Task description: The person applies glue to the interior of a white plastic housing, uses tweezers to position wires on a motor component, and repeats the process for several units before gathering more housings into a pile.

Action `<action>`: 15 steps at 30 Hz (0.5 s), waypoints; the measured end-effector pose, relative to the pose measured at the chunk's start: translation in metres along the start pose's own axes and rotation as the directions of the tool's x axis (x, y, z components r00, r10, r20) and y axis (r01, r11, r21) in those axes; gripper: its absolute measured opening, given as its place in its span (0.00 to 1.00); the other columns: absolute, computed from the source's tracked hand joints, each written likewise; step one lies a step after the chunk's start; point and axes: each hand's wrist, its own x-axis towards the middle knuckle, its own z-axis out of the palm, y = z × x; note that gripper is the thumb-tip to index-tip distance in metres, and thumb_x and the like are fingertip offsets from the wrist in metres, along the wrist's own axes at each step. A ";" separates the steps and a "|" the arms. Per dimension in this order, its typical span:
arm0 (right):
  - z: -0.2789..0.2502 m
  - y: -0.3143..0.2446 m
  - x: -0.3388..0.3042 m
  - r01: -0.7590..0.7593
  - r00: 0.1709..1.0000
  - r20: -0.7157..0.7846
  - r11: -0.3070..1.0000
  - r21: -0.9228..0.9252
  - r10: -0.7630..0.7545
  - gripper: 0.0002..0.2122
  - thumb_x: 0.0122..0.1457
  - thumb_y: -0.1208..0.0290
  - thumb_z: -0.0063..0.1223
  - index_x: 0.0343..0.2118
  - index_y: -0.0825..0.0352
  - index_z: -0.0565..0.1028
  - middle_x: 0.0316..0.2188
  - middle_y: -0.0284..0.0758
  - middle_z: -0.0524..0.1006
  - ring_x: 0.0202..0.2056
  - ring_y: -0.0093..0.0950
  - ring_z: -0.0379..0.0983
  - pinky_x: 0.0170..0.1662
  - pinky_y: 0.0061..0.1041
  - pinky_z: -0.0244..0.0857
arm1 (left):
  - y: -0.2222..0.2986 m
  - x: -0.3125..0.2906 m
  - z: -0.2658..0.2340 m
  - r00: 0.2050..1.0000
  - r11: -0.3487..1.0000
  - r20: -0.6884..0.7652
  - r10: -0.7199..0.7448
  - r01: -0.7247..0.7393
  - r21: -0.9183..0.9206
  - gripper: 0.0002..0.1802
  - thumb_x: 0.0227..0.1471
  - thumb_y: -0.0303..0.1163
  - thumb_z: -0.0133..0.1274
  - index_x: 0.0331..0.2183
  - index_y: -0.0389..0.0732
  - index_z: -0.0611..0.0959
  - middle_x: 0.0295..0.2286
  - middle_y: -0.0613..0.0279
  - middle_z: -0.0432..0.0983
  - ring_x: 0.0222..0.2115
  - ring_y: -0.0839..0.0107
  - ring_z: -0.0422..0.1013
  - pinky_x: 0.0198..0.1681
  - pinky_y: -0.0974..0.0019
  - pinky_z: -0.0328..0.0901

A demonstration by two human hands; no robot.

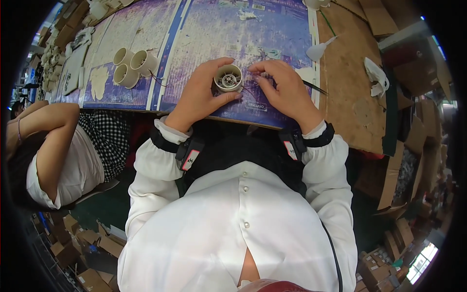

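Note:
A white round plastic housing (228, 88) stands upright on the worktable, its open top showing a fan-like part (228, 79) inside. My left hand (203, 92) wraps round its left side, fingers at the far rim and thumb at the near rim. Just right of the housing hovers my right hand (281, 87), fingers bent, with a gap between thumb and forefinger and nothing visible in it. Thin dark wires (247, 89) run out from the housing toward the right hand.
Three similar white housings (126, 76) with wires stand together at left. A white funnel-shaped piece (316, 51) and crumpled white material (376, 77) lie at right. Worn blue-and-white cardboard (204, 29) covers the table. Another person (68, 146) sits at left. Cardboard boxes (401, 177) stand beyond.

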 end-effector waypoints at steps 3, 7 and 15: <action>0.000 0.000 -0.006 0.024 0.998 0.053 0.999 0.039 -0.026 0.12 0.52 0.79 0.58 0.41 0.65 0.77 0.39 0.38 0.78 0.43 0.39 0.73 0.46 0.32 0.67 | -0.002 -0.005 0.001 0.999 1.000 -0.053 -0.008 0.007 -0.022 0.38 0.38 0.31 0.72 0.52 0.39 0.73 0.49 0.56 0.71 0.48 0.59 0.70 0.52 0.62 0.65; 0.004 0.001 -0.005 0.072 0.996 0.059 0.997 0.035 -0.074 0.12 0.51 0.78 0.60 0.40 0.65 0.77 0.37 0.37 0.78 0.41 0.38 0.72 0.45 0.32 0.67 | -0.001 -0.007 0.004 0.988 0.998 -0.143 0.059 -0.055 0.032 0.37 0.37 0.30 0.73 0.50 0.40 0.74 0.46 0.55 0.72 0.47 0.58 0.70 0.51 0.62 0.65; 0.014 0.008 -0.002 0.147 0.988 0.041 0.989 -0.020 -0.146 0.09 0.50 0.77 0.62 0.36 0.64 0.78 0.34 0.35 0.78 0.39 0.37 0.72 0.43 0.33 0.67 | -0.002 -0.004 0.004 0.977 0.987 -0.148 0.153 -0.144 0.068 0.36 0.36 0.31 0.71 0.49 0.41 0.75 0.45 0.53 0.72 0.47 0.51 0.68 0.51 0.57 0.63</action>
